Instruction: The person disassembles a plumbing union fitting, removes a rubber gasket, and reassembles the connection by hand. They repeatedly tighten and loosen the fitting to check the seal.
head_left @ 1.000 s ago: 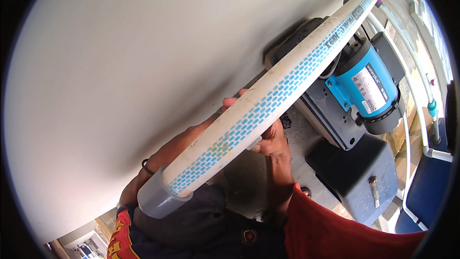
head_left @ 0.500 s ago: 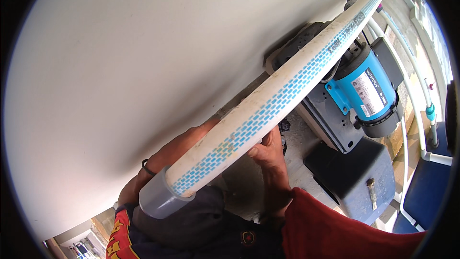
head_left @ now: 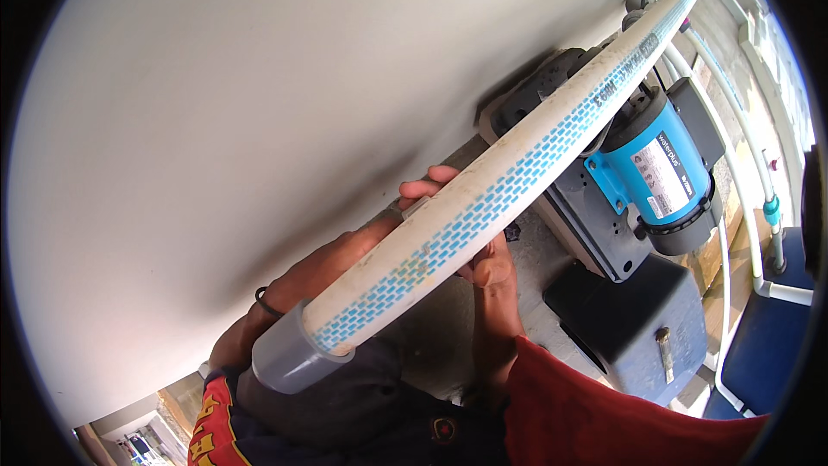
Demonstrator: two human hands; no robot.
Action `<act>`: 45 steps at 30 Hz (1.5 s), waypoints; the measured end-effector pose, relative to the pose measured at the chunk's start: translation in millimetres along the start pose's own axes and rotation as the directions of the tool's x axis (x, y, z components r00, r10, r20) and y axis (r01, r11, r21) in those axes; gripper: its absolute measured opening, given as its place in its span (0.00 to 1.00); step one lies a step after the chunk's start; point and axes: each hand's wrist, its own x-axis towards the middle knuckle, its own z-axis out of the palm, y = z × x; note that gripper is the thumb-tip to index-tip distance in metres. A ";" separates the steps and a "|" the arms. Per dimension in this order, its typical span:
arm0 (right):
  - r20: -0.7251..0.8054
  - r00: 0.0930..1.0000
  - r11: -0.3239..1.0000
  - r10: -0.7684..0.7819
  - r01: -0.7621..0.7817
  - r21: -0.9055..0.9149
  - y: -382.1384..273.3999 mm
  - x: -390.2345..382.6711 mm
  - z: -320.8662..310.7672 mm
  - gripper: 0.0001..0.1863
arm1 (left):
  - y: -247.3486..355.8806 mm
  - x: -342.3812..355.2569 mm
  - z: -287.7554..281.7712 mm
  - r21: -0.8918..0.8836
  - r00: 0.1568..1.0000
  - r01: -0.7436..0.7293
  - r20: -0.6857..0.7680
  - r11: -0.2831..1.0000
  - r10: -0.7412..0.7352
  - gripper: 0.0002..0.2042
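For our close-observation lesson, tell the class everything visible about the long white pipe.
The long white pipe looks like rigid plastic, with blue brick-like dashes, dark lettering and brownish smudges. Its near end sits in a grey sleeve. It slants from lower left to upper right, appearing narrower with distance. The right hand is at its lower edge, and fingers show along its upper edge; any contact underneath is hidden.

The off-white pipe (head_left: 487,194) carries a band of light-blue, brick-like dashes; its end socket (head_left: 297,362) is grey. The pump motor (head_left: 642,166) is bright blue with black ends, the right sleeve (head_left: 595,410) plain red, the pipe fitting (head_left: 771,209) teal.
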 end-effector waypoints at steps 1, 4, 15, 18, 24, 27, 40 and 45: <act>-0.045 0.999 0.996 -0.021 0.025 0.089 2.6 -3.3 7.5 0.58 | -1.0 0.5 -0.3 -0.002 1.000 0.002 -0.001 1.000 -0.002 0.20; -0.260 0.965 0.999 -0.025 0.013 -0.047 1.8 -14.2 31.1 0.55 | -2.1 1.2 -0.2 -0.007 1.000 0.007 -0.001 1.000 -0.007 0.20; -0.148 0.989 1.000 -0.001 -0.003 -0.027 -7.7 -10.8 18.4 0.53 | 7.1 10.1 -2.1 -0.018 0.993 0.117 -0.005 0.993 -0.117 0.19; -0.050 0.999 1.000 0.003 -0.004 -0.018 -2.7 -5.5 2.2 0.52 | 3.1 12.2 4.7 -0.154 0.990 0.123 -0.053 0.980 -0.133 0.19; 0.000 1.000 1.000 -0.016 0.016 -0.009 -2.0 -2.7 -4.1 0.54 | 4.9 6.2 1.1 -0.055 0.998 0.055 -0.006 0.997 -0.056 0.19; -0.074 0.997 0.999 -0.037 0.038 0.020 1.1 -5.9 3.6 0.58 | 8.3 4.4 0.5 -0.026 0.999 0.043 0.000 0.999 -0.043 0.19; -0.251 0.968 0.984 0.031 -0.074 -0.162 -15.1 -21.3 33.3 0.57 | 12.5 4.3 3.8 -0.059 0.997 0.077 -0.019 0.995 -0.078 0.18; -0.213 0.977 0.989 -0.019 -0.012 -0.145 -9.6 -20.2 24.5 0.51 | 11.3 1.7 2.6 0.046 0.997 0.073 -0.011 0.996 -0.072 0.18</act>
